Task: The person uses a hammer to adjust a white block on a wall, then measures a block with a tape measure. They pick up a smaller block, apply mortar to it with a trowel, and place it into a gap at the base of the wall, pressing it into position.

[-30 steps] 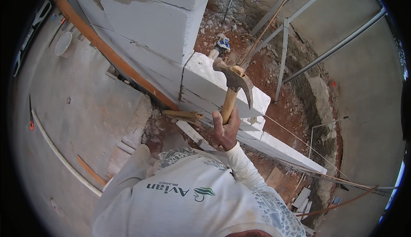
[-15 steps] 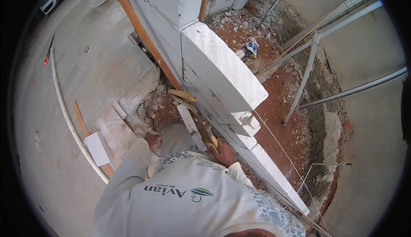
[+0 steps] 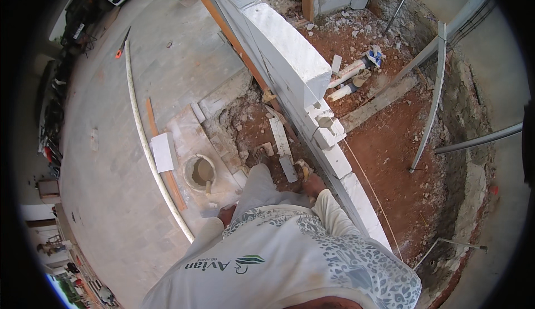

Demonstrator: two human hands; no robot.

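Note:
Low beside the white block wall [image 3: 273,69], my right hand [image 3: 314,185] is closed around a tool with a wooden handle [image 3: 302,169]; its working end is hard to make out. A narrow whitish board [image 3: 282,144] lies on the dirt just left of it. My left hand [image 3: 227,214] rests near my bent left knee, partly covered by my sleeve and leg, so its fingers are not clear. Left of that knee stands a round bucket [image 3: 186,169] of grey mortar, with a handle [image 3: 209,187] sticking out.
A loose white block [image 3: 163,153] lies on a wooden strip [image 3: 150,116], beside a long pale pole [image 3: 139,125]. A saw [image 3: 123,44] lies at the pole's far end. Right of the wall run a taut string [image 3: 370,197], white pipes [image 3: 346,75] and metal braces [image 3: 432,97].
My view has shifted, bringing the mortar bucket into sight and parked vehicles at the left. My left hand has drawn back beside my knee. My right hand stays closed on the wooden handle.

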